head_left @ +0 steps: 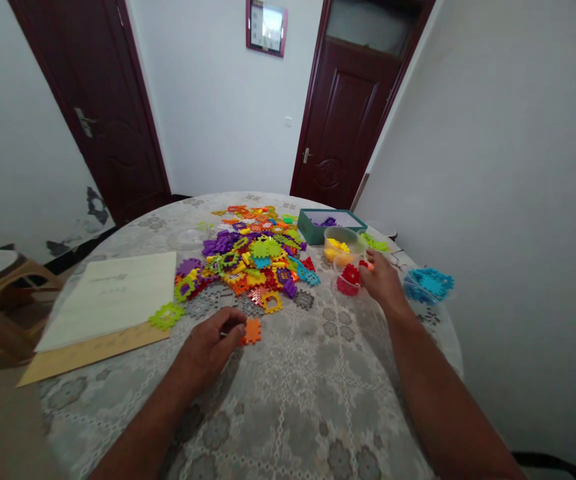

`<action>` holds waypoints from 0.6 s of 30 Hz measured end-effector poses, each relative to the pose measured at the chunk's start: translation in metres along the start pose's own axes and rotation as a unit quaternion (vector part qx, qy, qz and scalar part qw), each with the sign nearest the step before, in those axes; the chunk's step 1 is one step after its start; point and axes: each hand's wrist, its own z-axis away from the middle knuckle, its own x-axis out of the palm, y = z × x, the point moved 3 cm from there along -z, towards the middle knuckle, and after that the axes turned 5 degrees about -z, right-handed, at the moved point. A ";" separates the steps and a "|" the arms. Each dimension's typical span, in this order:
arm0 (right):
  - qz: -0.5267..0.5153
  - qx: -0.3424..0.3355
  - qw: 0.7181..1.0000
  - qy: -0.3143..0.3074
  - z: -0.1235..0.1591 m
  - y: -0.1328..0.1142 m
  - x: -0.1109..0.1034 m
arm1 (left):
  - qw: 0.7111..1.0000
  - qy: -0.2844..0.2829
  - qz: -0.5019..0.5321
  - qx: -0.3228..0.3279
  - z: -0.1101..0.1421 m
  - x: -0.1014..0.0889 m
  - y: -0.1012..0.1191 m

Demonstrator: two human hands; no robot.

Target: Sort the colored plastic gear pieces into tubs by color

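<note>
My left hand (214,339) is low over the near side of the table, its thumb and fingers closed on an orange building piece (253,331) with notched edges. My right hand (384,279) reaches forward to a small clear tub holding red pieces (349,279). An orange-red plastic piece (367,265) shows at its fingertips, its exact shape too small to make out. Ahead of my left hand spreads a heap of mixed coloured notched building pieces (265,249). A yellow square frame piece (271,303) and a grey piece (303,300) lie at its near edge.
Behind the red tub are a clear bowl (351,239) with yellow pieces and a green box (311,230) with purple ones. Blue pieces (429,285) fill a container on the right. Paper sheets (113,293) lie left on the patterned tablecloth (308,393); a stool (8,300) stands beyond.
</note>
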 end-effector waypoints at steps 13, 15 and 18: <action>-0.107 -0.229 0.966 -0.051 0.057 -0.072 0.029 | 0.989 0.060 -0.116 0.068 0.001 0.006 -0.008; -0.107 -0.249 0.957 -0.107 0.073 -0.079 0.050 | 0.979 0.084 -0.152 0.108 0.002 0.007 -0.011; -0.076 -0.255 0.953 -0.146 0.089 -0.075 0.082 | 0.968 0.079 -0.191 0.145 0.005 0.009 -0.011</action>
